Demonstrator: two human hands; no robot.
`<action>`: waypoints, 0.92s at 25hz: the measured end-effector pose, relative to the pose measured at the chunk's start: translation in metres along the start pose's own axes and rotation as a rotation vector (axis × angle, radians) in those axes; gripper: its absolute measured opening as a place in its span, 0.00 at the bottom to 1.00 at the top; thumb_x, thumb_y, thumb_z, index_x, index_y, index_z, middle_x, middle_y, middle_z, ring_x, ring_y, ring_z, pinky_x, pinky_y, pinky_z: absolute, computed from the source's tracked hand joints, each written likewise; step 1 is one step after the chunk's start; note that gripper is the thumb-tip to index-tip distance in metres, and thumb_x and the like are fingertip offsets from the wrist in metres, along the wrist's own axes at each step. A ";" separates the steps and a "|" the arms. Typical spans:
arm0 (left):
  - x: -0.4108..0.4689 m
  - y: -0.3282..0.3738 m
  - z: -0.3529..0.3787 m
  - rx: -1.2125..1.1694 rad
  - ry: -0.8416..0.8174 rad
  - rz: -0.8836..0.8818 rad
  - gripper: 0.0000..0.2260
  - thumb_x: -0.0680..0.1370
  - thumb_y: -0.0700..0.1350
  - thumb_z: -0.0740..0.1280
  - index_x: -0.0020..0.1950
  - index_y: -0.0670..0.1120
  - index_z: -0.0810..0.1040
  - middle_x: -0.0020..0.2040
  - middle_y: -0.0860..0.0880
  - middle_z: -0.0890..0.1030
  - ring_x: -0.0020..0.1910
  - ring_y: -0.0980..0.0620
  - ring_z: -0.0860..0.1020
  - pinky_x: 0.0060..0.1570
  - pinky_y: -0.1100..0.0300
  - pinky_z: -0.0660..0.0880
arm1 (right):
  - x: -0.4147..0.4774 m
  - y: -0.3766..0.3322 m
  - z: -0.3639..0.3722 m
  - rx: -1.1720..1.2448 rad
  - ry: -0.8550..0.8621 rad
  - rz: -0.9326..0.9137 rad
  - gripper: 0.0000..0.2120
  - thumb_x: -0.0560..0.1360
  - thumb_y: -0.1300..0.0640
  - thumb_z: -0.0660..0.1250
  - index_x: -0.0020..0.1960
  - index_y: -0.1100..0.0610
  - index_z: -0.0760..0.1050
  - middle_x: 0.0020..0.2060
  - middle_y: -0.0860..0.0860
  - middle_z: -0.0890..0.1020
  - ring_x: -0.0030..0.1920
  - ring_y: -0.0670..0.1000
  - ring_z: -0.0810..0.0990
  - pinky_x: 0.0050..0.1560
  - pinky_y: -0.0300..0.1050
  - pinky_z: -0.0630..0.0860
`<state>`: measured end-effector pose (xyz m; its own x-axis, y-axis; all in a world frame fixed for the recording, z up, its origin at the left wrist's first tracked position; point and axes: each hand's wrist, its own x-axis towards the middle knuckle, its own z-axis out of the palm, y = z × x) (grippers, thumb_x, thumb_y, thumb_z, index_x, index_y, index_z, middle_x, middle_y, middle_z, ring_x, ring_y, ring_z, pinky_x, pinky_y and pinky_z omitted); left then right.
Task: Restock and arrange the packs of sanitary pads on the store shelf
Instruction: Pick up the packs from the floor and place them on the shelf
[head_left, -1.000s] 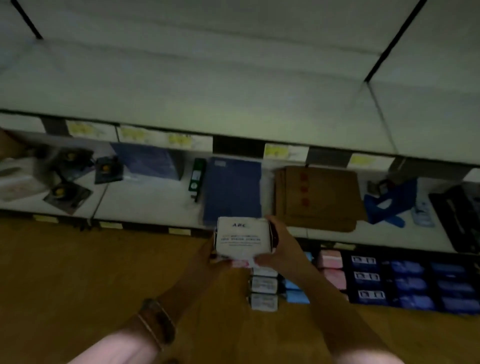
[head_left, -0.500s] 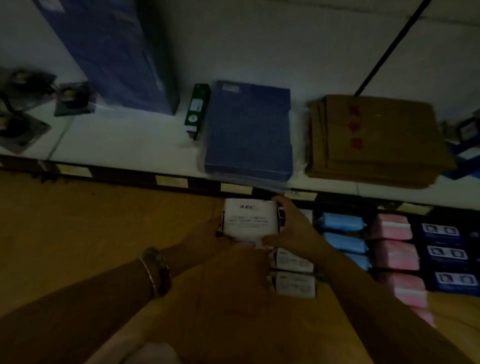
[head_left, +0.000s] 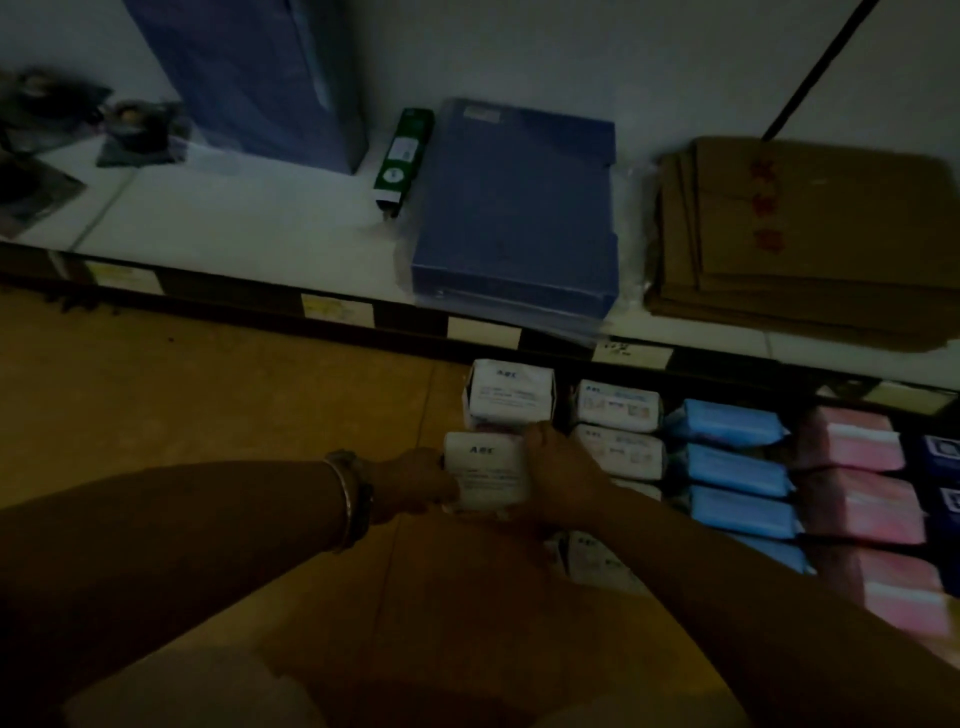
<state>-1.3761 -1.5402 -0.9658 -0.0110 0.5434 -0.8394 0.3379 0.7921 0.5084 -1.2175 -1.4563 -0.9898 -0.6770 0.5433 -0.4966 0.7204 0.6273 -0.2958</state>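
- While the left hand (head_left: 415, 483) and the right hand (head_left: 563, 475) clasp one white pack (head_left: 485, 475) between them, fingers curled on its two short ends, the step in hand looks to be setting it down at the left end of the lower row.
- The pack sits just in front of a second white pack (head_left: 511, 397). The dim light does not show whether the two touch.
- To do this well, keep the pack level, printed face up like its neighbours, and slide it back until it butts squarely against the one behind.
- Its right end should line up beside the next column of white packs (head_left: 618, 452), so the right hand must slip out without nudging them.
- Let go only once the pack rests flat. A soft wrapper will likely bulge or tilt if squeezed hard.
- The pack is a small white soft-wrapped block with rounded ends. It has a short dark brand mark near its far edge and lines of fine print below, too blurred to read.
- Further right lie blue packs (head_left: 727, 423) and pink packs (head_left: 852, 441) in similar columns, all below the white shelf (head_left: 260, 218).
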 end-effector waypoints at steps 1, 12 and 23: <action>0.004 -0.001 0.003 -0.004 -0.021 -0.009 0.22 0.80 0.37 0.59 0.73 0.43 0.60 0.71 0.43 0.65 0.53 0.48 0.71 0.52 0.56 0.67 | 0.001 0.002 0.004 -0.080 0.010 -0.006 0.46 0.67 0.40 0.72 0.72 0.61 0.54 0.69 0.58 0.63 0.68 0.57 0.64 0.70 0.50 0.57; 0.030 0.008 0.005 -0.069 -0.008 -0.007 0.24 0.80 0.39 0.59 0.74 0.46 0.57 0.72 0.44 0.63 0.70 0.43 0.63 0.67 0.46 0.63 | 0.019 0.018 0.017 -0.289 0.070 0.070 0.39 0.73 0.43 0.66 0.72 0.63 0.53 0.69 0.59 0.63 0.68 0.58 0.62 0.71 0.55 0.52; 0.043 0.010 0.009 -0.016 0.023 -0.087 0.15 0.79 0.37 0.59 0.66 0.41 0.66 0.48 0.49 0.71 0.43 0.54 0.70 0.50 0.55 0.70 | 0.015 0.020 0.018 -0.306 0.068 0.059 0.41 0.73 0.41 0.66 0.73 0.63 0.53 0.70 0.60 0.63 0.70 0.58 0.60 0.72 0.56 0.50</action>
<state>-1.3648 -1.5115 -0.9983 -0.0617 0.4785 -0.8759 0.3199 0.8408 0.4367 -1.2107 -1.4461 -1.0178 -0.6512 0.6132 -0.4472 0.6868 0.7269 -0.0035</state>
